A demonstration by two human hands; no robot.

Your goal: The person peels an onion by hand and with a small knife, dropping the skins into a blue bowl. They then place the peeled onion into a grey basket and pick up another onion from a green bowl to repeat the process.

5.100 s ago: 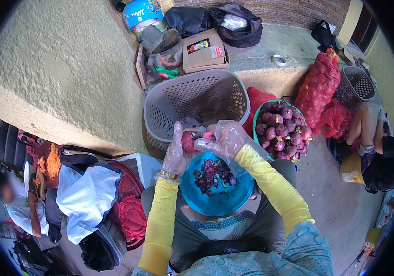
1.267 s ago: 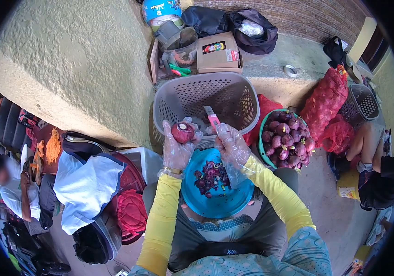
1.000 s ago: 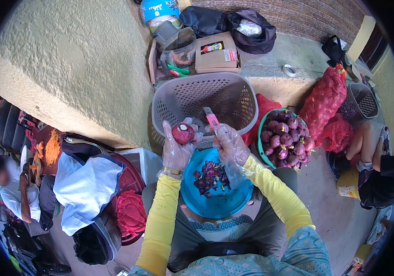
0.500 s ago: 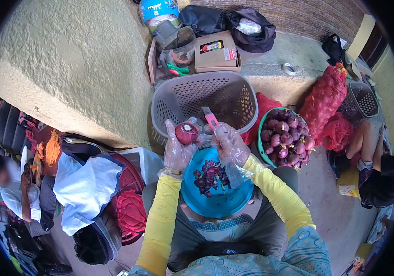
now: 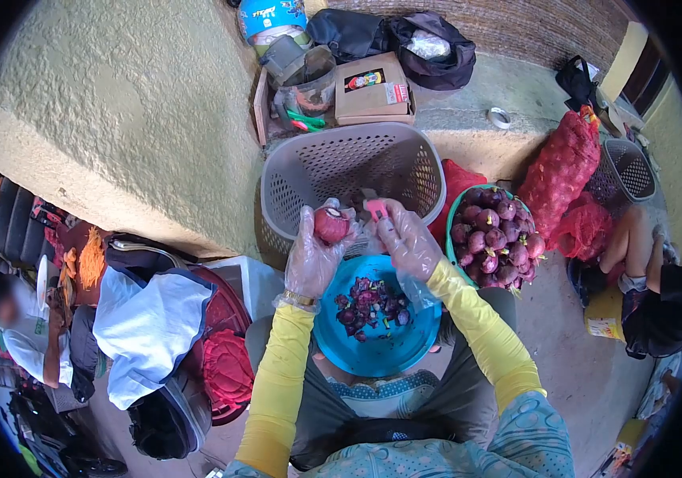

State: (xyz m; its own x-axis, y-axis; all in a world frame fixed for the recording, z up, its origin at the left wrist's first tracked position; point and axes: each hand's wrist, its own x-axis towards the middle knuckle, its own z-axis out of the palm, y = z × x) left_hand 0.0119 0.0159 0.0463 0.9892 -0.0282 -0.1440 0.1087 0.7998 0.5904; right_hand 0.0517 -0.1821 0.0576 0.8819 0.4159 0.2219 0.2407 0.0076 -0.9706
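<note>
At the far left another person [image 5: 26, 334] sits beside a pile of bags and cloth. Toward the middle, two gloved hands work above one blue bowl [image 5: 373, 350] on the lap, which holds a scatter of purple peelings. The left hand [image 5: 313, 255] has its fingers curled around one red onion [image 5: 331, 225], raised just over the bowl's far rim and in front of the grey basket [image 5: 301, 171]. Just beside it, the right hand [image 5: 409, 239] is clenched on a pink-handled knife [image 5: 376, 209], its tip close to the onion. There are two grey perforated baskets: the near one tilted toward the hands, its contents hard to make out, and a second grey basket [image 5: 632, 171] at far right. Between them sit one green-rimmed bowl [image 5: 446, 231] heaped with unpeeled onions and a red mesh sack [image 5: 560, 179].
</note>
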